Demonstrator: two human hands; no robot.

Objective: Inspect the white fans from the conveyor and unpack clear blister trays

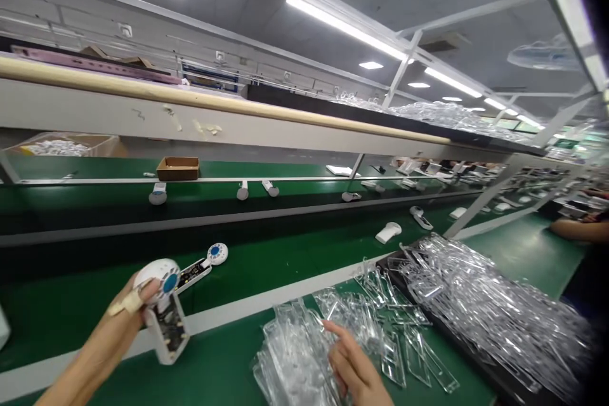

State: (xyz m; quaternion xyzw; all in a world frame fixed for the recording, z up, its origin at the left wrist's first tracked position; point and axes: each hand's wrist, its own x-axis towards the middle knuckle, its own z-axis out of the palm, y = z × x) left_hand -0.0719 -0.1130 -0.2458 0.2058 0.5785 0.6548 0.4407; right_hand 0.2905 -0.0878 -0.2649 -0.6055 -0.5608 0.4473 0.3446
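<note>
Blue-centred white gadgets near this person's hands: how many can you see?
2: one gadget held in the left hand, circuit board showing, and another gadget lying on the green belt. White units further along may hide more.

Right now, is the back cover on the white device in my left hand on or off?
Off, it seems: the white device in your left hand has its circuit board showing along the open body.

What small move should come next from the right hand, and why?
Probably pinch one clear plastic piece from the loose pile: the right hand is already at the pile and holds nothing. The left hand grips a white device with its circuit board exposed, so a piece may be wanted there.
</note>
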